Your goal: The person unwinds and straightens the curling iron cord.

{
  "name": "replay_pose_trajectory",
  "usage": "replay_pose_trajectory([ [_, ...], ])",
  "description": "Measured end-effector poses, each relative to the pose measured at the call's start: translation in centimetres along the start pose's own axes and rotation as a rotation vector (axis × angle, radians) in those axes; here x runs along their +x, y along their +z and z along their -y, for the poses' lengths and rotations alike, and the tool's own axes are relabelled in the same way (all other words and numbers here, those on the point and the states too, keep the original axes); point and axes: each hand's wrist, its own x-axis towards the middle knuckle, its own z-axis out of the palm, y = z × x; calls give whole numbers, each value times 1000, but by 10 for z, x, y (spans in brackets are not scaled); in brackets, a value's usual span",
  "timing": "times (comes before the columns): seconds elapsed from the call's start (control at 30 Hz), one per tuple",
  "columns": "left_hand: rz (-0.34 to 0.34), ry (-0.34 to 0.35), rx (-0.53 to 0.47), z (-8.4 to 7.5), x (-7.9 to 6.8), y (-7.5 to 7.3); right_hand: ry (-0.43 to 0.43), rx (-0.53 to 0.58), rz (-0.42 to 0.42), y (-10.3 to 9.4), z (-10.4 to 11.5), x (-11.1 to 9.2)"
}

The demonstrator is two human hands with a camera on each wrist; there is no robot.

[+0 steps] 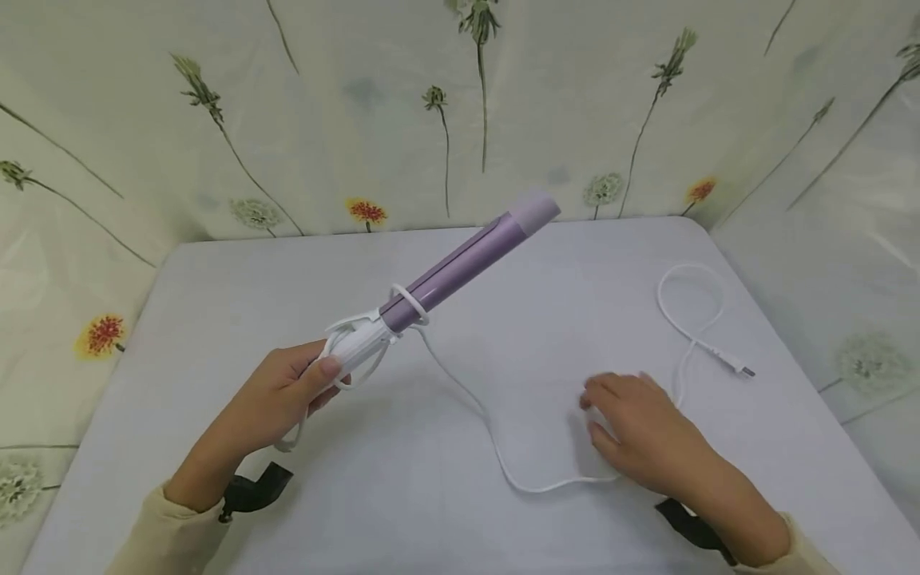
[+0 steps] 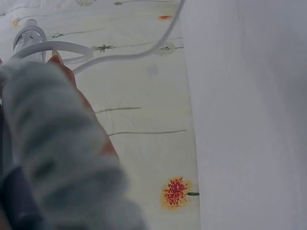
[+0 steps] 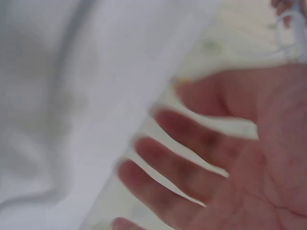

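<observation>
The left hand [image 1: 283, 395] grips the curler [image 1: 460, 271] by its handle, tilted above the table [image 1: 431, 531], cord [image 1: 532, 489] looped around it. The right hand [image 1: 640, 431], fingers loosely spread, holds nothing above the cord.

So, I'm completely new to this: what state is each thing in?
Slim purple-and-white curling iron: held at a slant
Thin white cord: partly looped around the iron, the rest lying loose
Small white plug: unplugged, lying on the flat white tabletop
Bare left grip: holding the iron's white handle
Bare right grip: empty, relaxed
</observation>
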Motion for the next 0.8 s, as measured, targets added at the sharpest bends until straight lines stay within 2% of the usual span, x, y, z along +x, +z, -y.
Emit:
replay_pose_trajectory([
  [0.1, 41, 58, -3, -5, 4, 5, -129, 158, -102, -3, 33, 36],
  [0.27, 111, 113, -57, -13, 9, 22, -300, 361, -46, 7, 78, 91],
  [0.37, 135, 124, -106, -14, 12, 30, -294, 456, -13, 20, 95, 107],
  [0.43, 145, 123, -139, -14, 13, 32, -281, 503, -23, 27, 101, 113],
  [0.53, 158, 116, -169, -14, 14, 32, -284, 505, -52, 32, 104, 117],
  [0.6, 187, 113, -187, -13, 13, 31, -338, 532, -77, 31, 99, 124],
  [0.7, 273, 133, -204, -10, 9, 31, -375, 739, -23, 20, 83, 137],
  [0.8, 395, 165, -191, -6, 5, 35, -392, 998, 119, 4, 67, 149],
])
